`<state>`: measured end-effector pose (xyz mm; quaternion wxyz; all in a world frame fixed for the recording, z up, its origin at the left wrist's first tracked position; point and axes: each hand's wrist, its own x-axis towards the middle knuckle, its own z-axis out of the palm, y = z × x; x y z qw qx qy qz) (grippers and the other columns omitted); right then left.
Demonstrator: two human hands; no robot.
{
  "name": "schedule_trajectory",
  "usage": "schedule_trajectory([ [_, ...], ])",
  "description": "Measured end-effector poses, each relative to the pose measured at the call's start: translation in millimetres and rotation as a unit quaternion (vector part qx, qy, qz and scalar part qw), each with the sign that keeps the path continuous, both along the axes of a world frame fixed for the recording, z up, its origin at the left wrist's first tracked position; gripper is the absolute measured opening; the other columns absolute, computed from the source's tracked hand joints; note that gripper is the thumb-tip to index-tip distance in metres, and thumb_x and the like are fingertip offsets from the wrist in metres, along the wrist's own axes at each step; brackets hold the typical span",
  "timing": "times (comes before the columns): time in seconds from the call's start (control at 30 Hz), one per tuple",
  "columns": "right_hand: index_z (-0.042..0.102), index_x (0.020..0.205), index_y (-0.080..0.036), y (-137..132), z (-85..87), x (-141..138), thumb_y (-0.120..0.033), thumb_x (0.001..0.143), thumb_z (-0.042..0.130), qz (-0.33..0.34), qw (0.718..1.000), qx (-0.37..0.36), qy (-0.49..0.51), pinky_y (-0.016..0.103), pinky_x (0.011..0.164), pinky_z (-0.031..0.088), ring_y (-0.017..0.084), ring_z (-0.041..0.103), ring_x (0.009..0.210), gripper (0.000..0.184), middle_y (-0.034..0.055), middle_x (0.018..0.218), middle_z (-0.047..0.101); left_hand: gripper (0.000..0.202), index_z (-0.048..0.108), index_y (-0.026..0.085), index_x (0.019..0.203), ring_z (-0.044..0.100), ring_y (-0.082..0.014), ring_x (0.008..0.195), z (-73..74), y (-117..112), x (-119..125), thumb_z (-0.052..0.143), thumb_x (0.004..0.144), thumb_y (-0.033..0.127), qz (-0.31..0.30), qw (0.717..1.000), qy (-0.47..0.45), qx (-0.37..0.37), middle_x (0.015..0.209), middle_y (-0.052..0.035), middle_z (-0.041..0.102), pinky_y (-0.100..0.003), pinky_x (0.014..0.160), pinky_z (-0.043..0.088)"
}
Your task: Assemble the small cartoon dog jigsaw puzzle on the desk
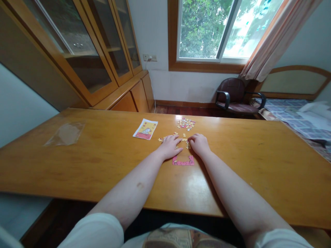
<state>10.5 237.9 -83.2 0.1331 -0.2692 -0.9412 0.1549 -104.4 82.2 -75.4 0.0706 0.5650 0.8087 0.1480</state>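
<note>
A partly joined jigsaw puzzle lies on the table in front of me. Its pink bottom edge (183,163) forms a shallow U, and a short row of yellow puzzle pieces (184,140) lies farther from me. My left hand (169,146) rests palm down at the left of this row, thumb apart from the fingers, the fingertips touching the row's left end. At its right end, my right hand (199,144) is curled, fingertips pressed together on a small puzzle piece that they mostly hide. Loose puzzle pieces (187,144) lie between the hands, and some are partly covered.
A heap of puzzle pieces (186,123) lies near the table's far edge. Left of it is a picture card (145,129), and a clear plastic bag (66,133) lies farther left. Beyond the wooden table (108,165) stand a glass-door cabinet (103,44) and an armchair (234,93).
</note>
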Motion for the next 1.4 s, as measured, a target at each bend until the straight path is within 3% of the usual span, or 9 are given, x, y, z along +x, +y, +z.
schedule_trajectory([
  [0.23, 0.076, 0.088, -0.023, 2, -2.9, 0, -0.019, 0.084, 0.050, 0.007, 1.000, -0.006, 0.012, 0.029, 0.090, 0.039, 0.020, 0.059, 0.097, 0.027, 0.0051, 0.097, 0.070, 0.049, 0.057, 0.021, 0.129, 0.042, -0.0295, 0.127, -0.6, 0, -1, 0.055, 0.085, 0.043, 0.001, 1.000, -0.008, 0.018, 0.140, -0.0102, 0.049, -0.047, 0.110, 0.031],
  [0.4, 0.075, 0.093, -0.022, 1, -3.9, 0, -0.023, 0.084, 0.054, 0.034, 0.999, -0.001, 0.031, 0.030, 0.089, 0.040, 0.020, 0.059, 0.095, 0.023, 0.0052, 0.097, 0.070, 0.032, 0.065, 0.021, 0.115, 0.053, -0.0237, 0.116, -1.4, -1, -13, 0.049, 0.088, 0.025, 0.092, 0.990, -0.035, 0.097, 0.124, -0.0066, 0.062, -0.040, 0.104, 0.040],
  [0.53, 0.075, 0.096, -0.024, -1, -4.1, 0, -0.025, 0.086, 0.054, 0.060, 0.998, 0.012, 0.016, 0.032, 0.087, 0.039, 0.021, 0.058, 0.094, 0.023, 0.0052, 0.101, 0.069, 0.030, 0.068, 0.019, 0.107, 0.058, -0.0218, 0.109, -0.9, -5, -26, 0.047, 0.085, 0.017, 0.157, 0.976, -0.060, 0.138, 0.112, -0.0061, 0.067, -0.037, 0.102, 0.043],
  [0.8, 0.076, 0.095, -0.025, -3, -0.1, 1, -0.026, 0.088, 0.050, 0.078, 0.997, 0.021, -0.012, 0.033, 0.085, 0.037, 0.021, 0.056, 0.094, 0.027, 0.0037, 0.107, 0.070, 0.033, 0.069, 0.022, 0.105, 0.055, -0.0235, 0.110, 4.5, -8, -28, 0.044, 0.084, 0.014, 0.228, 0.966, -0.045, 0.109, 0.114, -0.0052, 0.066, -0.038, 0.103, 0.041],
  [1.13, 0.076, 0.095, -0.025, -2, 0.2, 1, -0.028, 0.089, 0.049, 0.077, 0.997, 0.015, -0.013, 0.033, 0.085, 0.036, 0.021, 0.055, 0.097, 0.028, 0.0042, 0.108, 0.070, 0.033, 0.073, 0.029, 0.099, 0.057, -0.0258, 0.104, 4.2, -6, -19, 0.045, 0.085, 0.019, 0.145, 0.989, -0.009, 0.029, 0.106, -0.0027, 0.071, -0.042, 0.096, 0.042],
  [1.4, 0.075, 0.093, -0.024, -1, -1.3, 2, -0.030, 0.089, 0.051, 0.079, 0.997, 0.001, 0.005, 0.035, 0.088, 0.036, 0.021, 0.056, 0.097, 0.025, 0.0045, 0.108, 0.070, 0.036, 0.072, 0.028, 0.103, 0.058, -0.0257, 0.104, 3.6, -4, -18, 0.043, 0.084, 0.017, 0.132, 0.991, -0.014, 0.016, 0.108, -0.0024, 0.071, -0.041, 0.095, 0.043],
])
